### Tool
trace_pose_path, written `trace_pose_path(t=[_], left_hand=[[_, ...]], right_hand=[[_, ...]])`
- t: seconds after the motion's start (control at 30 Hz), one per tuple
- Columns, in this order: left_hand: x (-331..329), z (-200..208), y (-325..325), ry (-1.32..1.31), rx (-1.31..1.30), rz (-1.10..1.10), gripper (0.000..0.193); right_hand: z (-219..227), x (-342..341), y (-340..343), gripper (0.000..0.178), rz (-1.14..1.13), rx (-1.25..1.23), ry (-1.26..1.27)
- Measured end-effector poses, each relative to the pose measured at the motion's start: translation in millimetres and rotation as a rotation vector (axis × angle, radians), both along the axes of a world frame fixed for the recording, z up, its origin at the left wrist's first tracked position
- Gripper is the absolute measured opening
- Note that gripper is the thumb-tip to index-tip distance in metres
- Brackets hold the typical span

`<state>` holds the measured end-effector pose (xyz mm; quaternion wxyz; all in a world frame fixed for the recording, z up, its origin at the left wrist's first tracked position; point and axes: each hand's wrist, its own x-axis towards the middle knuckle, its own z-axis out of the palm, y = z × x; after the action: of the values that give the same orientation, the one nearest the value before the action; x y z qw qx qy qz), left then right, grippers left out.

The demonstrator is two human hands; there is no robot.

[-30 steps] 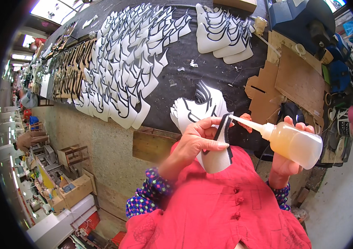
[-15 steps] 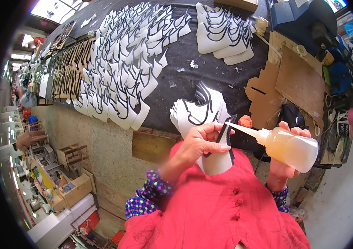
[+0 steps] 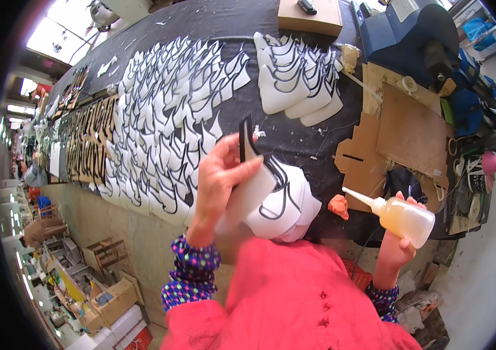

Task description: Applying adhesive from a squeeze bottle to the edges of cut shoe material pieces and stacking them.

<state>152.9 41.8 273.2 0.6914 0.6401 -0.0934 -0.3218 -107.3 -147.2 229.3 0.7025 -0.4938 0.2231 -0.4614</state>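
My left hand (image 3: 218, 175) is closed on a curved white cut piece with a black edge (image 3: 253, 186), which looks like a shoe upper part. Its narrow black end points up, away from me, and its lower part is blurred. My right hand (image 3: 401, 251) is wrapped round a translucent squeeze bottle (image 3: 402, 219) of pale yellowish liquid. The bottle lies tilted, its long thin nozzle pointing left, apart from the piece. Under and beside my left hand, at the table's near edge, sits a stack of similar white pieces (image 3: 297, 204). A crumpled orange lump (image 3: 338, 207) lies near the nozzle tip.
Overlapping rows of black-edged white pieces (image 3: 166, 116) cover the dark table's left side; a smaller group (image 3: 300, 87) lies farther back. Cardboard sheets (image 3: 411, 128), a blue machine (image 3: 408, 38) and a pink-capped item (image 3: 492, 163) stand right. A cardboard box (image 3: 309, 16) is at the back.
My left hand has carried the white piece left and farther away from the nozzle, turning it. The bottle has shifted slightly down, still in my right hand. The whole view has shifted a little.
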Motion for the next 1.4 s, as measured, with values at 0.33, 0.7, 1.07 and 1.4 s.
trace_pose_path(t=[0.33,0.7,1.07,1.4], left_hand=[[129,-247,-193,-0.429,0.219,-0.049,0.039],[129,-298,-232,-0.793,0.345,0.094,0.041],[-6,-229,-91,-0.698,0.434,-0.102,0.042],[-170,-231,8,-0.818,0.761,-0.21,0.087]], right_hand=[[-27,12,16,0.079,-0.192,0.166,0.067],[-38,12,26,0.08,-0.237,0.266,0.077],[-13,-1,16,0.083,-0.087,0.22,-0.001],[15,-4,11,0.079,0.19,0.302,-0.147]])
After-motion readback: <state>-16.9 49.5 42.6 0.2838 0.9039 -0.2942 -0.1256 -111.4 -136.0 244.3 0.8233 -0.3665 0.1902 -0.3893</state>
